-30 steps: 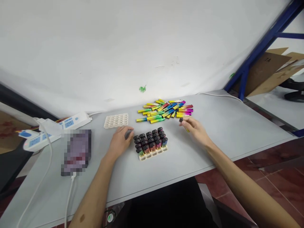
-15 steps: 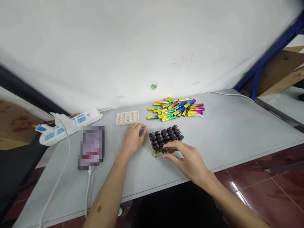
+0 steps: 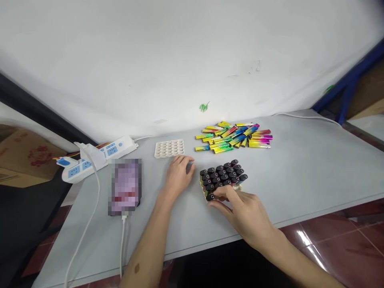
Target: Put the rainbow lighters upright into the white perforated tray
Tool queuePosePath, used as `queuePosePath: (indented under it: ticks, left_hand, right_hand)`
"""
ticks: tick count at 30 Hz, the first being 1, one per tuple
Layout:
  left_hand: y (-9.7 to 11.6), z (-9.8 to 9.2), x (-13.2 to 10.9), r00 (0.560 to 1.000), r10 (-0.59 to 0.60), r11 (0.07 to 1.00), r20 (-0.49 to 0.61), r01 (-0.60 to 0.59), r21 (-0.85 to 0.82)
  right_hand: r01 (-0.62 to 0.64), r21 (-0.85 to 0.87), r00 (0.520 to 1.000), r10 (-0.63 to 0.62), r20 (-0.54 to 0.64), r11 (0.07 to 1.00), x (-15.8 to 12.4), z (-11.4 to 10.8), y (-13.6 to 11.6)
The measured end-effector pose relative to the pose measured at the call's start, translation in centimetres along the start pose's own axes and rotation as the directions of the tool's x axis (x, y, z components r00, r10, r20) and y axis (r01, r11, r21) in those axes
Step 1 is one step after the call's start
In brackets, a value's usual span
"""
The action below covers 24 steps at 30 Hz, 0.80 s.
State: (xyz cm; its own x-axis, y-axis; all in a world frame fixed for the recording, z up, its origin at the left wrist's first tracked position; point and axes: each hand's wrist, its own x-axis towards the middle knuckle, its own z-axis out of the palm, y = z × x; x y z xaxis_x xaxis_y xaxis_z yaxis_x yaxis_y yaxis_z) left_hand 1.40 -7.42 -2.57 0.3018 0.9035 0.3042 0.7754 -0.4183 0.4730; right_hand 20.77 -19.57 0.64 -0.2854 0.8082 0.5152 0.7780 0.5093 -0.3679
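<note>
My right hand [image 3: 244,210] pinches a black-capped tube [image 3: 211,197] between thumb and fingers. That tube stands at the near left corner of a pale tray [image 3: 203,188]. Several more tubes with black oval tops [image 3: 222,173], each marked by a small ring, stand upright in rows there. My fingers hide part of the tray's near side. Left of it, my left hand [image 3: 179,174] rests on the table with fingers apart and nothing in them. Just beyond those fingertips lies a second pale tray [image 3: 170,149] with oval holes.
A loose heap of shiny rainbow-coloured tubes [image 3: 237,138] lies by the wall. To the left are a white power strip [image 3: 99,156] with plugs and a blurred-out phone [image 3: 126,186] on a white cable [image 3: 122,240]. The grey table [image 3: 288,172] has its near edge below my hands.
My right hand has moved the black-capped tube left across the tray to its near left corner. My left hand stays in place on the table. The whole view has shifted slightly.
</note>
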Motion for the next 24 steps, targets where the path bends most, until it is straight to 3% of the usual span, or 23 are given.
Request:
queuePosePath:
  ticks: [5,9,12,15,19,24]
  left_hand:
    - [0.0,0.0,0.0,1.0,-0.001,1.0,0.003,0.001,0.001]
    - [0.0,0.1,0.0,1.0,-0.007,1.0,0.004,0.007,0.004]
    - [-0.1,0.1,0.1,1.0,-0.008,1.0,0.002,0.008,0.004]
    - [-0.2,0.1,0.2,1.0,-0.011,1.0,-0.002,0.011,0.004]
    - [-0.3,0.2,0.2,1.0,-0.02,1.0,-0.004,0.02,0.001]
    - [-0.4,0.2,0.1,1.0,-0.029,1.0,-0.011,0.029,-0.002]
  right_hand:
    - [0.036,0.015,0.989,-0.033,-0.145,0.999,0.7,-2.3,1.0]
    - [-0.115,-0.09,0.942,0.08,-0.325,0.989,4.0,-3.8,6.2]
    - [-0.149,-0.139,0.976,0.122,-0.182,0.979,6.9,-2.6,11.4]
    - [0.022,-0.235,1.0,-0.017,0.023,0.972,8.6,-0.2,15.1]
    - [0.052,-0.261,0.995,-0.027,0.095,0.964,8.8,1.8,16.4]
    - [0.021,-0.174,0.999,-0.016,0.03,0.985,8.2,2.0,16.3]
